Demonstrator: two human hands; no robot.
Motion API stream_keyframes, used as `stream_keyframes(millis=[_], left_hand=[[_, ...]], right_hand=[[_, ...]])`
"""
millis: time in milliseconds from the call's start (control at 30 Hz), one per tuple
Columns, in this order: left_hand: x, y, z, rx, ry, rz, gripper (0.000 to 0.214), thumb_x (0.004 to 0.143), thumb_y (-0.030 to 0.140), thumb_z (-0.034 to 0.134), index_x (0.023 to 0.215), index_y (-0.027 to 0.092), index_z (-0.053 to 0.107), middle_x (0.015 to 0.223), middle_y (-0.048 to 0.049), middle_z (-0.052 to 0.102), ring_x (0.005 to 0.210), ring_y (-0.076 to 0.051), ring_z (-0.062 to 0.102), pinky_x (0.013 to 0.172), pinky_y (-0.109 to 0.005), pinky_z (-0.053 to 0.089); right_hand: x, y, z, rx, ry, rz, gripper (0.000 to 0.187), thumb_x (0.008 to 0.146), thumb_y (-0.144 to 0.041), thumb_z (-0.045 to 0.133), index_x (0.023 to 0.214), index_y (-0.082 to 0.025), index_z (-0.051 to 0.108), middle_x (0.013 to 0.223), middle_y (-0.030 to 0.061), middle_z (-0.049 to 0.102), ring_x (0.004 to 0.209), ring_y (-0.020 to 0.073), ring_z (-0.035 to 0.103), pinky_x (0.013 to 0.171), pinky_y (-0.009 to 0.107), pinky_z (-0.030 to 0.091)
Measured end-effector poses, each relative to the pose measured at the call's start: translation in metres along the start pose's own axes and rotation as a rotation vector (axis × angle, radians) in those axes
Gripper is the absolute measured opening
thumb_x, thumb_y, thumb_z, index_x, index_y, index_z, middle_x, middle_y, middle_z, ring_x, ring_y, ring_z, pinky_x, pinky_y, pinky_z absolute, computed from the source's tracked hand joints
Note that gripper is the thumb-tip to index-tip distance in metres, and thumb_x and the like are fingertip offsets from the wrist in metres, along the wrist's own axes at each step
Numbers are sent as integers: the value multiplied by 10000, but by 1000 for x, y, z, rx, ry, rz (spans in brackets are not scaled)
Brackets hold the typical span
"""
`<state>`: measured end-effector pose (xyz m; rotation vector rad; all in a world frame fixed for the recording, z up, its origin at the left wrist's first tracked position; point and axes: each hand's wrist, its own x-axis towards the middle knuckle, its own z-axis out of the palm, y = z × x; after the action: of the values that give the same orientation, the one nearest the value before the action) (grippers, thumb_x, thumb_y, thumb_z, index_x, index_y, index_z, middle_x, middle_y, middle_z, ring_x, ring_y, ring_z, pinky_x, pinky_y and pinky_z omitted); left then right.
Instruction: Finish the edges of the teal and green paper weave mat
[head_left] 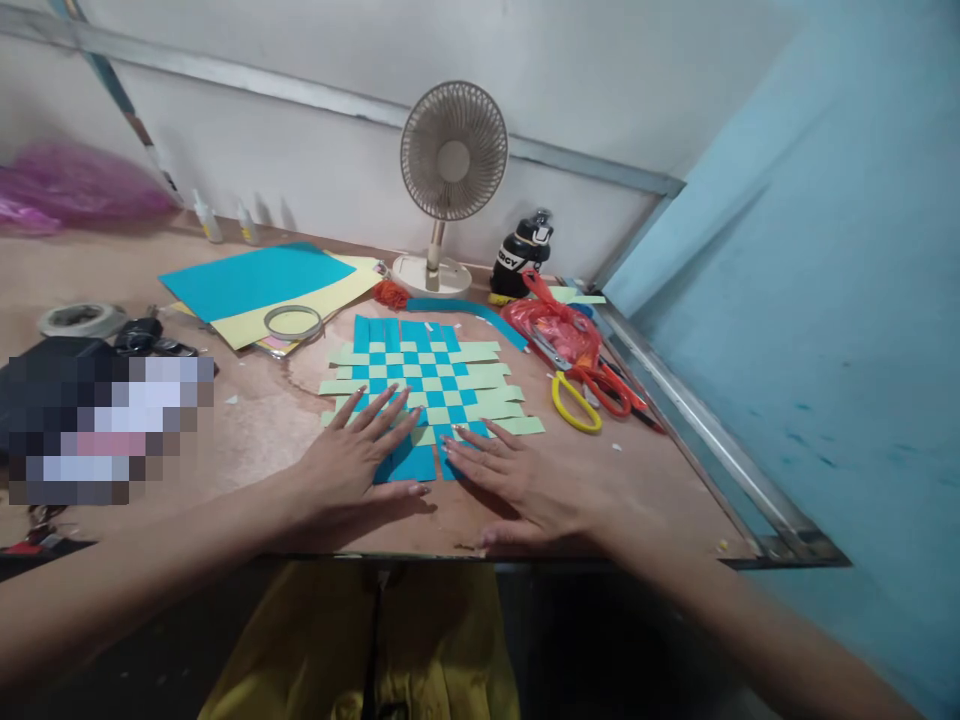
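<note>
Viewing it from my end: woven mat (pixel 431 370) lies flat on the desk (pixel 637 490), near the front edge. Blue strips (pixel 407 465) run away from the person, pale green strips (pixel 525 427) cross them.

Left hand (pixel 364 440) is palm down, fingers fanned, fingertips on the mat's lower left; thumb just by the near blue ends. Right hand (pixel 510 475) is palm down, fingers a bit spread, fingertips on the lower right, thumb on the desk. Neither is pinching anything.

Handling, my read: very light, thin, bendy paper. Would crease or tear easily. Weave is probably only friction-held; I can't see any glue, can't tell if edges are fixed. Ends stick out unevenly, so tugging one could drag that strip through.

Holding down: I'd press flat fingertips on the checkered middle. Adjusting: take one strip by its free end, other hand pinning the weave. Lifting: flat palms under both sides; a single corner would sag.

Fan (pixel 454 160) stands behind; airflow could flutter loose ends. Can't tell if it's on.
</note>
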<state>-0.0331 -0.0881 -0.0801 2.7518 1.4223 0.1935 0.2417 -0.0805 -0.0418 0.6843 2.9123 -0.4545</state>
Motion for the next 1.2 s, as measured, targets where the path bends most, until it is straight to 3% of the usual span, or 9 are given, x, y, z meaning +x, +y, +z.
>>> stream_keyframes(millis=[133, 300, 667, 1200], left_hand=[[3, -4, 6, -46, -57, 61, 870, 843, 782, 238, 1523, 241, 194, 1595, -54, 132, 1476, -280, 110, 1179, -469, 10], [4, -6, 9, -47, -69, 56, 860, 849, 776, 238, 1518, 236, 218, 1590, -61, 156, 1472, -277, 137, 1178, -447, 31], [5, -6, 9, -48, -51, 52, 820, 869, 751, 239, 1517, 249, 224, 1589, -62, 163, 1471, -279, 141, 1179, -463, 52], [4, -5, 8, -51, -42, 59, 801, 877, 740, 243, 1517, 259, 222, 1583, -65, 192, 1470, -280, 149, 1180, -471, 59]], right_hand=[[3, -11, 1, 58, -64, -11, 866, 900, -628, 430, 1521, -94, 151, 1570, 155, 153, 1471, 260, 95, 1195, 486, -16], [5, -7, 6, 75, -38, -24, 845, 907, -605, 432, 1518, -89, 161, 1570, 148, 149, 1472, 243, 95, 1189, 478, -61], [3, -1, 10, 99, 16, -34, 859, 882, -617, 475, 1527, -146, 162, 1564, 150, 188, 1465, 279, 117, 1186, 527, -2], [4, -5, 7, 52, -22, -20, 865, 889, -632, 441, 1522, -110, 169, 1568, 152, 162, 1466, 282, 107, 1193, 519, 55]])
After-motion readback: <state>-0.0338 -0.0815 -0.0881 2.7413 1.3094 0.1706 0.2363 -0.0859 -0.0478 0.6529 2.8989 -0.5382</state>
